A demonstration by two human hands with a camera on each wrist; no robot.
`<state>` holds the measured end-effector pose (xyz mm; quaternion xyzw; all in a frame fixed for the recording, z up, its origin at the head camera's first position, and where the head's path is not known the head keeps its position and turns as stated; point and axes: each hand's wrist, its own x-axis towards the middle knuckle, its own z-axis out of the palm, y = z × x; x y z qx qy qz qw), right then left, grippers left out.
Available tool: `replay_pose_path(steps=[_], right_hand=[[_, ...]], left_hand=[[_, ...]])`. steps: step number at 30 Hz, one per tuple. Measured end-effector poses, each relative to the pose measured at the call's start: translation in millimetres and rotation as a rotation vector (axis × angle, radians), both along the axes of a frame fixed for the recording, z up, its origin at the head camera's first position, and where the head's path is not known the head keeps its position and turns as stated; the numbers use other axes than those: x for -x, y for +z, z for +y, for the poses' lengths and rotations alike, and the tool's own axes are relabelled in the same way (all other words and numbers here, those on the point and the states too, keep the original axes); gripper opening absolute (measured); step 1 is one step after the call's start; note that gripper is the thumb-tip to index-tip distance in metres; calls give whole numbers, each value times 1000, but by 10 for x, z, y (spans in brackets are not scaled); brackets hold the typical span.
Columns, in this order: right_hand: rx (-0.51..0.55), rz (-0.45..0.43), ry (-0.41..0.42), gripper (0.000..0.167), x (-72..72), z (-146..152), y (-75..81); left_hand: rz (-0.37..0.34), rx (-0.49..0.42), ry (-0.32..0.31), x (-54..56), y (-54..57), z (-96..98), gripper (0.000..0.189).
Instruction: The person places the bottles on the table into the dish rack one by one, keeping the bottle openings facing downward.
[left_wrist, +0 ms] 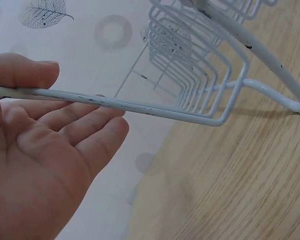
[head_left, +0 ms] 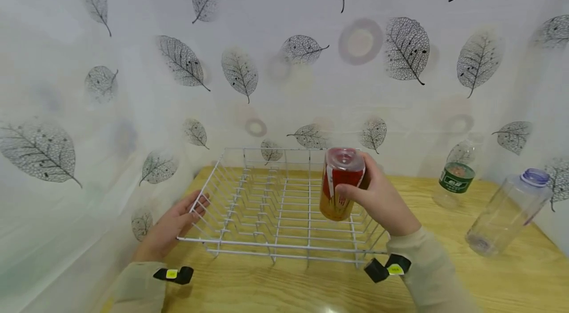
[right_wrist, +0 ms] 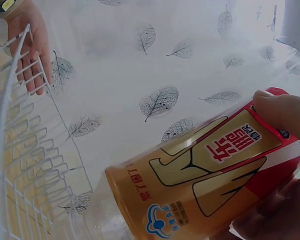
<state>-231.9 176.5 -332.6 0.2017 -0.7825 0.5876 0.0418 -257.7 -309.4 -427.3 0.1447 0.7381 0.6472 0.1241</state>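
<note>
A plastic drink bottle (head_left: 339,189) with a red and gold label is gripped by my right hand (head_left: 382,199) above the right part of a white wire rack (head_left: 284,242). Its clear, dimpled end faces up in the head view; in the right wrist view, clear plastic extends past the gold end of the label (right_wrist: 210,170). My left hand (head_left: 171,226) is at the rack's left side. In the left wrist view, the thumb lies along the rim wire (left_wrist: 155,111), while the other fingers (left_wrist: 97,145) stretch out loosely below it.
A clear bottle with a green label (head_left: 457,177) stands at the back right of the wooden table (head_left: 275,286). Nearer, a clear bottle with a purple-rimmed mouth (head_left: 507,214) also stands there. A leaf-patterned sheet (head_left: 284,17) hangs behind and along the left.
</note>
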Motion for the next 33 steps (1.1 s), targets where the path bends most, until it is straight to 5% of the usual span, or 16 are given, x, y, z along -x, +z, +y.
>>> replay_pose_path(steps=[8,16,24,33], right_hand=[[-15,37,19,75,199,-84,283],[-85,8,-34,82,663,-347,359],[-40,-95,-73,87,1161,-576,138],[-42,-172,-100,87,1491,-770,-154]], left_hand=[[3,6,9,0,16,10,65],[4,6,25,-2,19,15,64],[-14,9,50,-13,-5,6,63],[15,22,42,-33,8,11,62]])
